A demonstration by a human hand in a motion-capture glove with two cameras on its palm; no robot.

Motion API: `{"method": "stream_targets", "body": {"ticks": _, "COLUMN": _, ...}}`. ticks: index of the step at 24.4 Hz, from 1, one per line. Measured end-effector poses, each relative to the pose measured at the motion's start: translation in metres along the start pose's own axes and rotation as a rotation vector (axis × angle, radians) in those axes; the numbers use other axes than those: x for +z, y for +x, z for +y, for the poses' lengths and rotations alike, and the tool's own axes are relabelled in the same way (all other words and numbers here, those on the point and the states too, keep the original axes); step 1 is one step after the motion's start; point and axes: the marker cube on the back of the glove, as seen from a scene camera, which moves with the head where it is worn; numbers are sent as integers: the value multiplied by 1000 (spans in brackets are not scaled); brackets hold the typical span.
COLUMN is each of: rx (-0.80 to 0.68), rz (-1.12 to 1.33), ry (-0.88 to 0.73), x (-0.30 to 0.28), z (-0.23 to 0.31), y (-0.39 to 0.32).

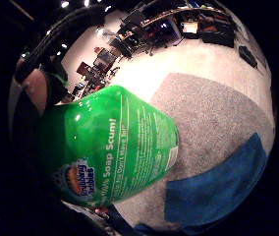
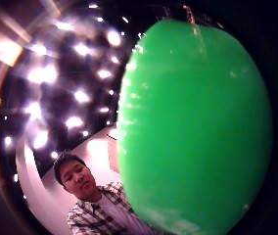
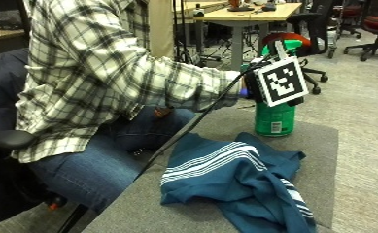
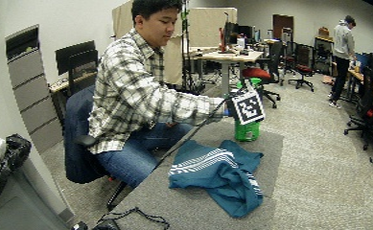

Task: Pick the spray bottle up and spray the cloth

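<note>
Grey counter (image 3: 317, 160): gloved right hand (image 3: 256, 90) grips the upright green spray bottle (image 3: 274, 119); the blue striped cloth (image 3: 240, 174) lies just beside, toward the person.

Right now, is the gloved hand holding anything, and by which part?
The right hand is at the green spray bottle, around its upper body below the trigger head; the fingers are hidden, so the grip cannot be confirmed.

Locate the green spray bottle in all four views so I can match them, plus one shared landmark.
Little finger side palm view: green spray bottle fills the middle, label showing.
Thumb side palm view: its plain green body fills about half the picture.
Outside view: upright on the table, behind the right hand.
Wide outside view: same spot.
Landmark: blue cloth, beside the bottle; absent from the thumb side view.
</note>
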Motion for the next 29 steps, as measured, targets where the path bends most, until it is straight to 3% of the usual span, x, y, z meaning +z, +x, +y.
{"method": "stream_targets", "body": {"ticks": 7, "rx": 45, "rz": -9, "ry": -21, "x": -9, "z": -1, "y": 3}}
{"method": "stream_targets", "body": {"ticks": 20, "rx": 61, "rz": 268, "ry": -119, "x": -32, "z": 7, "y": -5}}
{"method": "stream_targets", "body": {"ticks": 29, "rx": 52, "rz": 719, "ry": -143, "x": -71, "z": 62, "y": -51}}
